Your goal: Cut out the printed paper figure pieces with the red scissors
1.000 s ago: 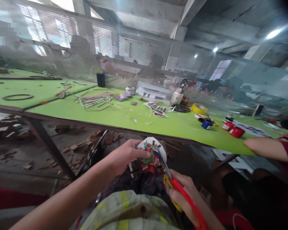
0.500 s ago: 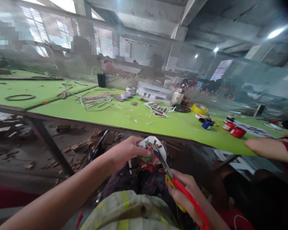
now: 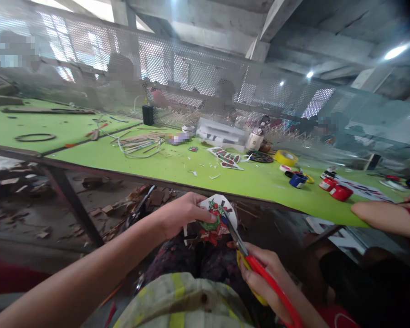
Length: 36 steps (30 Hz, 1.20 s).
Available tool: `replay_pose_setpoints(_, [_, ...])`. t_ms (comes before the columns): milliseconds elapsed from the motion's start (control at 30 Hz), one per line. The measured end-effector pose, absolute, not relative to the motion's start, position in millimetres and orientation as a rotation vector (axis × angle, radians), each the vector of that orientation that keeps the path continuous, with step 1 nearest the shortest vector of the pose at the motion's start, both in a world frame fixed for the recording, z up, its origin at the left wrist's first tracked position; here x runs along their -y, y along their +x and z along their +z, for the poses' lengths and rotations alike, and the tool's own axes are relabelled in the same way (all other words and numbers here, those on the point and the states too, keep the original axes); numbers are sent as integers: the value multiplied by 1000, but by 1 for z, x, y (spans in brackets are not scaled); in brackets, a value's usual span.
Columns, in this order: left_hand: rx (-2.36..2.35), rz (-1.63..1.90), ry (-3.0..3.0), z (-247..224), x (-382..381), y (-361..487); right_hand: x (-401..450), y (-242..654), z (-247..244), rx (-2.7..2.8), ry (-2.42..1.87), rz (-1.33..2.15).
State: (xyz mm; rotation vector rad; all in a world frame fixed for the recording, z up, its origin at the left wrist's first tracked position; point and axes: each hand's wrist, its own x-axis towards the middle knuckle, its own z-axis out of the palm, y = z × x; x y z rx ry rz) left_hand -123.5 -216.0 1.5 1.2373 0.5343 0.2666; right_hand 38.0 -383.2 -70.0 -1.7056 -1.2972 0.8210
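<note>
Over my lap, below the table's front edge, my left hand [image 3: 187, 212] pinches a white paper cutout [image 3: 229, 214] printed with a red and green figure. Its thumb lies across the print. My right hand [image 3: 264, 269] is closed round the red and yellow handles of a pair of scissors [image 3: 237, 237]. The blades point up and to the left and lie at the right part of the paper, beside the printed figure. How far the blades stand apart is hard to make out.
The green table [image 3: 150, 168] carries thin sticks [image 3: 145, 142], printed paper pieces [image 3: 225, 157], yellow tape [image 3: 285, 158], a blue jar [image 3: 297, 180] and red jars [image 3: 340, 192]. A co-worker's arm [image 3: 384, 214] rests at the right. Behind stands a mesh screen [image 3: 191, 68].
The view has shifted slightly, so the table and its things sit a little farther right. My hands, the paper and the scissors hold nearly the same position.
</note>
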Motion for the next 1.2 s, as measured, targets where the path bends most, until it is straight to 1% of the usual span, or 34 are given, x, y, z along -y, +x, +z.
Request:
replay_pose_setpoints(167, [-537, 286, 1230, 1, 216, -123, 384, 31, -57, 1175, -1652, 937])
replay_pose_setpoints(367, [-478, 281, 1236, 1, 219, -122, 380, 22, -46, 1091, -1581, 930])
replay_pose_setpoints(533, [-476, 279, 1229, 2, 219, -123, 378, 25, -52, 1117, -1636, 864])
replay_pose_setpoints(800, [-527, 250, 1267, 5, 217, -124, 377, 29, -66, 1162, -1647, 882])
replay_pose_setpoints(1200, [-495, 213, 1308, 6, 211, -125, 378, 30, -68, 1208, -1643, 878])
